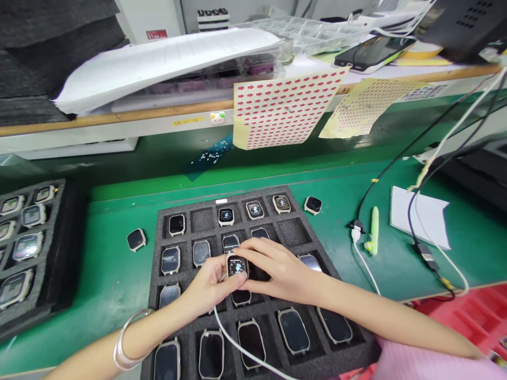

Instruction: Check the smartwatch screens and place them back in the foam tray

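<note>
A smartwatch without a strap, its screen lit, is held above the dark foam tray. My left hand grips its left side, thumb across the lower edge. My right hand closes on the same watch from the right, fingers at its top and bottom edges. A white cable runs up to my left hand; its end is hidden behind the watch and fingers. Around both hands, more watch bodies sit in the tray's pockets, such as a lit one and a dark one.
One loose watch lies left of the tray, another at its upper right. A second foam tray stands far left. Cable connectors, a green pen and paper lie right. Arrow-sticker sheets hang from the shelf.
</note>
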### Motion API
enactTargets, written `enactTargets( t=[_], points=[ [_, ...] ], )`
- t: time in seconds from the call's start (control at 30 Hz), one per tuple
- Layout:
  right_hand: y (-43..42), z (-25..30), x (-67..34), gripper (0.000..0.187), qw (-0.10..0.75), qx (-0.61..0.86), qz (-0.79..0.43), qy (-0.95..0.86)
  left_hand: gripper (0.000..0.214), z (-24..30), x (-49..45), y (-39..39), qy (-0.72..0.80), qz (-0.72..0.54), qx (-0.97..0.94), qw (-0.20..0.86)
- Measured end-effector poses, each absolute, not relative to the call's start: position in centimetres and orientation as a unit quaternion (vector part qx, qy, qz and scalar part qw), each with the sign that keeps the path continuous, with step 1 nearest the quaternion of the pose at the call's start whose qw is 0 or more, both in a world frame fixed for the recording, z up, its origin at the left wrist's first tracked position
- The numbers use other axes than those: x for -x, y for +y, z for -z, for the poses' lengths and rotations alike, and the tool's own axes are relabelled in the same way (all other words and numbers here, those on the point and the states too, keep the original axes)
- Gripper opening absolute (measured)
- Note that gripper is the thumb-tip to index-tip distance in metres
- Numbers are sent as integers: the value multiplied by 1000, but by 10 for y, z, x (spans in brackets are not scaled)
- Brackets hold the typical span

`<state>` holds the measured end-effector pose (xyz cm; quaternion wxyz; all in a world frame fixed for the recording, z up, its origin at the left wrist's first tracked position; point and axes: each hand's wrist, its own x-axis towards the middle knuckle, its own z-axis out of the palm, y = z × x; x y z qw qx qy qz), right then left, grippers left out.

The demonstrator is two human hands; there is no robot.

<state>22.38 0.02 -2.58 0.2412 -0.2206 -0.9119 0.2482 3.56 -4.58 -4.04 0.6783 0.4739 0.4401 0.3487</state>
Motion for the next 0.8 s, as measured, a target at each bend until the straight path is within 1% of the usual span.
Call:
enactTargets(
  t=[0.2, 0.43, 0.57, 0.6, 0.7, 0.73, 0.8],
  points=[
    [-1, 25, -224, 38, 245, 226, -237, -912, 33, 47, -35, -46, 435, -344, -485, 676],
    [-3, 25, -225, 37, 246, 231, -199, -920, 25, 45, -36, -46, 431, -333, -506, 669],
    [-3, 26, -225, 38, 244, 234, -213, -917, 23, 45, -37, -49, 439, -323, -512, 664],
    [-2, 24, -227, 39, 244, 229, -228, -914, 25, 45, -37, -50, 442, -317, -512, 665],
    [9, 13, -244, 44, 250, 231, -267, -902, 43, 45, -35, -54, 438, -287, -498, 692],
    [15, 9, -254, 44, 245, 250, -267, -898, 44, 45, -34, -55, 434, -277, -492, 702],
    [26, 3, -280, 43, 217, 310, -233, -896, 39, 43, -33, -57, 428, -266, -485, 715]
  ],
)
